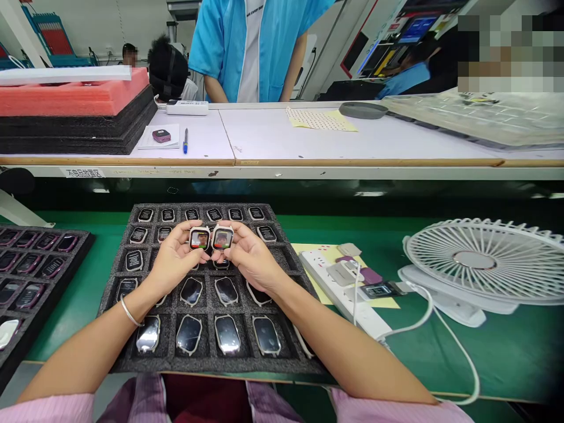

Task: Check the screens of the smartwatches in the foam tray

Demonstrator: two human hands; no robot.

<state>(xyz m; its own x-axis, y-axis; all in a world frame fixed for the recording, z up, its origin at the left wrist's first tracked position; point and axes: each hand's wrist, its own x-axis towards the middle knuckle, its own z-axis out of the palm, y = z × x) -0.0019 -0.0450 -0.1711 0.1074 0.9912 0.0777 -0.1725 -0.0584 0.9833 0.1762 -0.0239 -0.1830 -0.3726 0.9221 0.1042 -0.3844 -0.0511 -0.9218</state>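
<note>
My left hand (178,255) grips a smartwatch case (200,238) by its edges, its screen lit with a small picture. Beside it, my right hand (247,252) pinches a second smartwatch case (222,238), lit the same way. The two cases are side by side, nearly touching, above a dark foam tray (171,364). Several strapless watch cases lie in the tray's compartments. Those in the back rows show white text, while front ones such as this watch case (228,334) have dark screens. My hands and forearms hide some compartments.
Left stands another foam tray (83,247) of purple-rimmed watches. A white power strip (343,294) with cables and a white fan (476,258) are on the right. The shelf (264,141) ahead holds stacked foam (74,100) and a pen (185,141). A person in blue (224,47) stands behind it.
</note>
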